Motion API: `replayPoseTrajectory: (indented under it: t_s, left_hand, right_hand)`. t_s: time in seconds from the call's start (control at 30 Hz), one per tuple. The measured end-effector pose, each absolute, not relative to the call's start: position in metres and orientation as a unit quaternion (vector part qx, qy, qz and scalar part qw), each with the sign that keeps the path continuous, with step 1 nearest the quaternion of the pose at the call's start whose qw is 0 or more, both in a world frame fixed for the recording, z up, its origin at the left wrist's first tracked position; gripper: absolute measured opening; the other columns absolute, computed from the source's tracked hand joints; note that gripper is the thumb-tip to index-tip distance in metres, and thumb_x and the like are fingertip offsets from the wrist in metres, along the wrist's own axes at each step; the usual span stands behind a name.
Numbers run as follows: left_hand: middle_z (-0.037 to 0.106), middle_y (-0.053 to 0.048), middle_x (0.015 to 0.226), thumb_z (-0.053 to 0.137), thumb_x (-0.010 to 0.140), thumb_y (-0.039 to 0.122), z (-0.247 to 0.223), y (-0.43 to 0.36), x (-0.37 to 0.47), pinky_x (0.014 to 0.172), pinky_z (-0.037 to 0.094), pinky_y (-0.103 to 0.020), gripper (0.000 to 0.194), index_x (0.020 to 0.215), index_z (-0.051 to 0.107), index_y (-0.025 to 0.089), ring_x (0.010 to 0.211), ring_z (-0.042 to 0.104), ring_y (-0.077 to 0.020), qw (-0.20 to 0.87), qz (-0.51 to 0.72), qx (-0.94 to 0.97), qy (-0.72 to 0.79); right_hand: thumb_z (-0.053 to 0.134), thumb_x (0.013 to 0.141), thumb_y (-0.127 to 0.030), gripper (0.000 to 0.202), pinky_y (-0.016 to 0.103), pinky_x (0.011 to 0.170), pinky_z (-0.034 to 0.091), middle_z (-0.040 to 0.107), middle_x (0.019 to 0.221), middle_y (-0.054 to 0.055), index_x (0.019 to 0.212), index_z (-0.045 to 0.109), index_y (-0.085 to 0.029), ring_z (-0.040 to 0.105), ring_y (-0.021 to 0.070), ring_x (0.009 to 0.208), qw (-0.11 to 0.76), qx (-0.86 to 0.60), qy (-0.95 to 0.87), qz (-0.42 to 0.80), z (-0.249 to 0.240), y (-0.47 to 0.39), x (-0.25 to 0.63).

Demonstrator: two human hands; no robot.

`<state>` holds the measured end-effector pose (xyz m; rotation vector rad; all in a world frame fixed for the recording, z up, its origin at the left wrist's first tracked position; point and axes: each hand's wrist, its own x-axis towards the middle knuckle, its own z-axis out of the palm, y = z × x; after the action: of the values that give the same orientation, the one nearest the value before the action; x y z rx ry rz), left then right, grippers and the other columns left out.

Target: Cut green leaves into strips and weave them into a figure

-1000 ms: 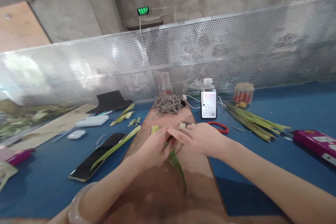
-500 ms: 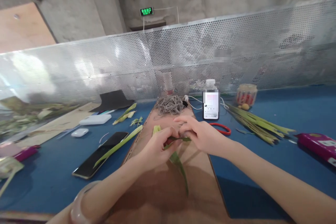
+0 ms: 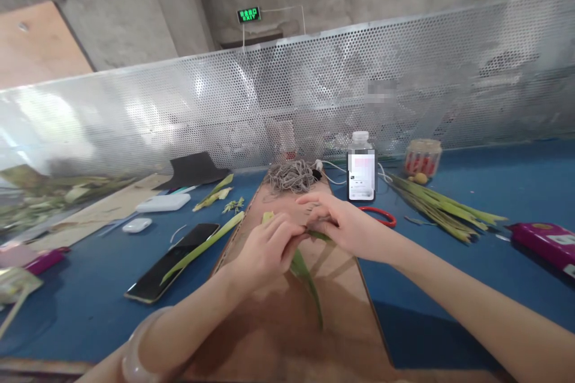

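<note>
Over the wooden board (image 3: 287, 335), my left hand (image 3: 272, 246) and my right hand (image 3: 345, 224) meet with their fingertips close together. Both are closed on a green leaf strip (image 3: 308, 281). One end of it hangs down toward me, and a short piece shows under my right fingers. A pale yellow-green end pokes out above my left knuckles. My fingers cover the middle of the strip, so how it is folded there is hidden. A tangle of grey cord (image 3: 294, 177) lies on the board beyond my hands.
Left on the blue table (image 3: 81, 287) are a black phone (image 3: 173, 263) under a leaf strip, and a white case (image 3: 163, 202). To the right stand an upright lit phone (image 3: 362, 176), red scissor handles (image 3: 380, 216), a leaf bundle (image 3: 442, 209), a jar (image 3: 423, 157) and a purple package (image 3: 545, 245).
My left hand has rolled over, its knuckles now higher and its fingers covering more of the strip. My right hand has shifted only slightly. The view has tilted a little.
</note>
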<state>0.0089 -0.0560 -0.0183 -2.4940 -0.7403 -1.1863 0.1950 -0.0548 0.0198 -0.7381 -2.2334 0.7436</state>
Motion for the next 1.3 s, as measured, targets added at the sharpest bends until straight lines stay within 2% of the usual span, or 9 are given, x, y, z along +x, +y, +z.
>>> replayPoseTrajectory:
  t_s: [0.17, 0.33, 0.43, 0.53, 0.63, 0.77, 0.93, 1.17, 1.3]
  left_hand:
    - [0.057, -0.002, 0.068, 0.05, 0.079, 0.01, -0.018, -0.061, 0.013, 0.052, 0.041, -0.023, 0.008, 0.083, 0.05, 0.017, 0.061, 0.052, -0.0129, 0.136, -0.449, -0.851, -0.236]
    - [0.054, 0.0, 0.063, 0.05, 0.08, 0.015, -0.018, -0.069, 0.016, 0.044, 0.036, -0.019, 0.004, 0.082, 0.052, 0.017, 0.053, 0.047, -0.0094, 0.014, -0.471, -0.83, -0.298]
    - [0.054, 0.0, 0.065, 0.049, 0.081, 0.022, -0.019, -0.071, 0.019, 0.047, 0.038, -0.019, 0.007, 0.079, 0.053, 0.017, 0.054, 0.048, -0.0096, -0.1, -0.478, -0.793, -0.364]
    - [0.054, 0.001, 0.064, 0.051, 0.079, 0.027, -0.018, -0.068, 0.021, 0.049, 0.039, -0.02, 0.009, 0.079, 0.054, 0.018, 0.057, 0.05, -0.0107, -0.165, -0.489, -0.762, -0.391]
    - [0.057, -0.001, 0.069, 0.053, 0.078, 0.028, -0.016, -0.064, 0.022, 0.056, 0.042, -0.022, 0.011, 0.08, 0.055, 0.018, 0.066, 0.053, -0.0129, -0.208, -0.488, -0.746, -0.403]
    - [0.061, -0.003, 0.079, 0.054, 0.077, 0.027, -0.013, -0.063, 0.024, 0.063, 0.044, -0.024, 0.013, 0.085, 0.056, 0.017, 0.074, 0.057, -0.0148, -0.263, -0.484, -0.734, -0.398]
    - [0.063, -0.005, 0.084, 0.054, 0.077, 0.027, -0.011, -0.063, 0.026, 0.066, 0.045, -0.027, 0.016, 0.087, 0.057, 0.016, 0.079, 0.057, -0.0169, -0.278, -0.472, -0.728, -0.412]
    - [0.06, -0.003, 0.072, 0.053, 0.077, 0.026, -0.007, -0.059, 0.026, 0.058, 0.04, -0.025, 0.013, 0.078, 0.058, 0.015, 0.07, 0.053, -0.0147, -0.3, -0.428, -0.738, -0.428]
    - [0.051, 0.002, 0.06, 0.055, 0.075, 0.03, -0.002, -0.056, 0.024, 0.046, 0.03, -0.02, 0.018, 0.072, 0.057, 0.013, 0.05, 0.039, -0.0074, -0.367, -0.414, -0.713, -0.43]
  right_hand:
    - [0.043, 0.084, -0.011, 0.036, 0.026, 0.07, 0.045, 0.063, 0.085, 0.001, 0.118, 0.039, -0.022, 0.058, 0.0123, 0.08, 0.33, -0.257, -0.833, 0.363, 0.02, -0.053, 0.196]
    - [0.044, 0.083, -0.012, 0.036, 0.026, 0.07, 0.046, 0.062, 0.083, 0.0, 0.117, 0.04, -0.021, 0.059, 0.0116, 0.078, 0.326, -0.234, -0.82, 0.408, 0.019, -0.051, 0.197]
    - [0.047, 0.081, -0.013, 0.034, 0.027, 0.073, 0.046, 0.058, 0.087, 0.001, 0.113, 0.044, -0.022, 0.058, 0.0128, 0.082, 0.356, -0.272, -0.824, 0.347, 0.02, -0.05, 0.197]
    - [0.052, 0.079, -0.018, 0.028, 0.026, 0.066, 0.046, 0.055, 0.084, 0.0, 0.107, 0.049, -0.022, 0.057, 0.012, 0.073, 0.375, -0.325, -0.822, 0.281, 0.021, -0.05, 0.197]
    - [0.054, 0.077, -0.018, 0.024, 0.023, 0.061, 0.044, 0.055, 0.081, -0.001, 0.1, 0.051, -0.021, 0.054, 0.0099, 0.064, 0.383, -0.35, -0.82, 0.242, 0.021, -0.051, 0.197]
    - [0.055, 0.076, -0.017, 0.018, 0.023, 0.061, 0.042, 0.055, 0.078, -0.001, 0.093, 0.053, -0.019, 0.054, 0.0104, 0.065, 0.38, -0.364, -0.826, 0.2, 0.02, -0.052, 0.197]
    - [0.054, 0.076, -0.02, 0.015, 0.021, 0.053, 0.038, 0.053, 0.072, -0.002, 0.091, 0.053, -0.018, 0.048, 0.0085, 0.055, 0.356, -0.377, -0.84, 0.161, 0.017, -0.047, 0.198]
    - [0.047, 0.076, -0.01, 0.02, 0.023, 0.061, 0.039, 0.056, 0.08, 0.003, 0.095, 0.053, -0.015, 0.051, 0.0127, 0.07, 0.343, -0.327, -0.879, 0.062, 0.016, -0.048, 0.2]
    - [0.044, 0.075, -0.011, 0.023, 0.024, 0.055, 0.036, 0.054, 0.081, 0.004, 0.095, 0.053, -0.014, 0.048, 0.0121, 0.063, 0.315, -0.319, -0.893, 0.023, 0.023, -0.06, 0.199]
